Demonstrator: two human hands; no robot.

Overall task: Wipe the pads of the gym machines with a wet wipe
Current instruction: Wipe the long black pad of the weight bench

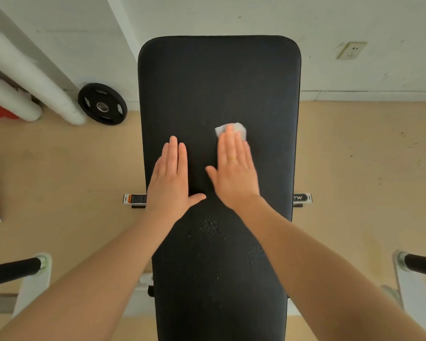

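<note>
Black bench pad (219, 82): right hand (234, 168) lies flat, straight fingers pressing the wet wipe (231, 130) at its 12 o'clock; left hand (170, 178) rests flat, grip open.

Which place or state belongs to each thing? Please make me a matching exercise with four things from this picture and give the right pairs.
Things:
1. wet wipe
2. left hand
3. weight plate
4. wall socket

Places or states:
A. on the wall, right of the pad
B. flat on the black pad, holding nothing
C. under the fingers of the right hand
D. on the floor, left of the pad

Pairs: 1-C, 2-B, 3-D, 4-A
</note>
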